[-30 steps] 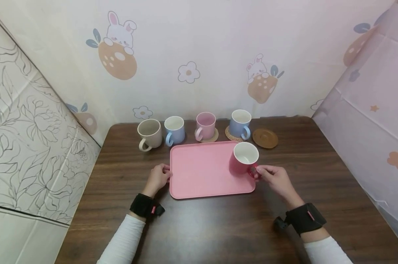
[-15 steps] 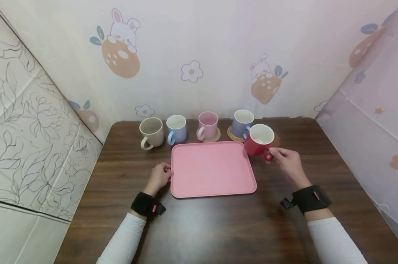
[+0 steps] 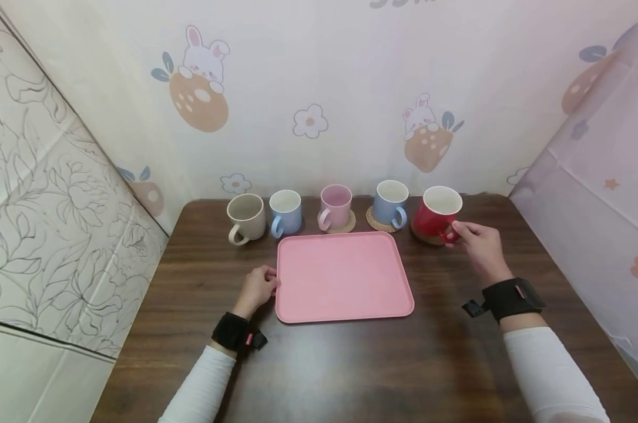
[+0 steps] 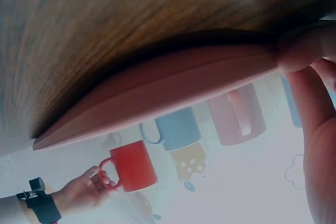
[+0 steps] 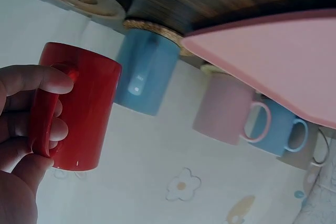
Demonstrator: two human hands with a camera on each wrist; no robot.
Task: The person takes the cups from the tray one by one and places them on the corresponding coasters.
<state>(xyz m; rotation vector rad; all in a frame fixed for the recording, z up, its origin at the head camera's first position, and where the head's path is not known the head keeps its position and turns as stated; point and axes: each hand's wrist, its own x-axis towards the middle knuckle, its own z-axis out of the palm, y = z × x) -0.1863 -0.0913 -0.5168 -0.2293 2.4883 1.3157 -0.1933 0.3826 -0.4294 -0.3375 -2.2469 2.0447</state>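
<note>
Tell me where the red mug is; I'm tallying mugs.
In the head view, the red mug is far right of the mug row, beside the blue mug, held by the right hand.
</note>
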